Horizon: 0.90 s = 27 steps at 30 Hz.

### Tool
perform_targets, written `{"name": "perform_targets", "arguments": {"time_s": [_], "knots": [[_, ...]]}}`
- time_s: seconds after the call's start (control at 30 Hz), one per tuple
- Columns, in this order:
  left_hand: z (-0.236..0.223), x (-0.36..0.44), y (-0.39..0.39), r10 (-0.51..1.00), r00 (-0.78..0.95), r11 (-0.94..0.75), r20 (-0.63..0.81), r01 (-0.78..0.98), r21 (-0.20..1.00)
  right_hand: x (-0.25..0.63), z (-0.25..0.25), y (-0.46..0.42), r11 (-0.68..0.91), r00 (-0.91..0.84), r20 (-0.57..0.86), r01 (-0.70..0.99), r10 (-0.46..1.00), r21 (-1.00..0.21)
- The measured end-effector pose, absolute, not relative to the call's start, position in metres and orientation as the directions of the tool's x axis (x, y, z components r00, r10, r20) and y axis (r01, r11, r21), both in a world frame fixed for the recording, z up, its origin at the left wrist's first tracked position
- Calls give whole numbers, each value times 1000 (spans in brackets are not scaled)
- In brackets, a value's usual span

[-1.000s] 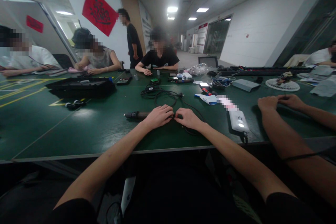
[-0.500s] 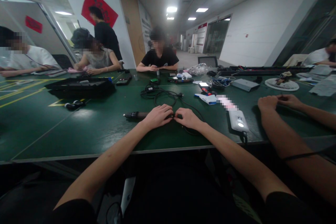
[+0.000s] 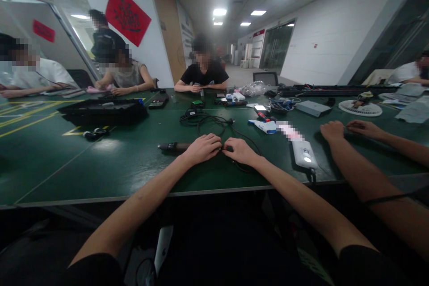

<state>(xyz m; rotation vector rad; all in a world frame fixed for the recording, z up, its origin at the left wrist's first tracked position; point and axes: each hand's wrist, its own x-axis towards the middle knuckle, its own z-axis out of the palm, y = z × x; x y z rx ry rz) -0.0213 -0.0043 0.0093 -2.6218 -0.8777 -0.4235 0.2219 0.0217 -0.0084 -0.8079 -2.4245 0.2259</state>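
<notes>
Now, left grip [image 3: 201,148]: grasping dark-grey cylindrical screwdriver [image 3: 179,147] on green worktop [image 3: 134,165].
Right grip [image 3: 241,151]: apparently pinching black cable end [image 3: 229,148] near screwdriver's tail (contact hidden).
Cable work: likely the current step; next calls for straight alignment.

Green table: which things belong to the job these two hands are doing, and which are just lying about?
Seems to belong:
dark grey cylindrical tool, under the left hand
thin black looped cable, perhaps, lying near the right hand

Seems to be just lying about:
white rectangular block
shallow black tray
white round disc
</notes>
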Motion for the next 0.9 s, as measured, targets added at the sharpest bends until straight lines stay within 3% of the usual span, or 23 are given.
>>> {"name": "perform_targets", "arguments": {"time_s": [0.9], "knots": [[8,-19,-1,486,759,-705,433,634,-319,222,-11,24,811,-656,477,482,585,-331]]}}
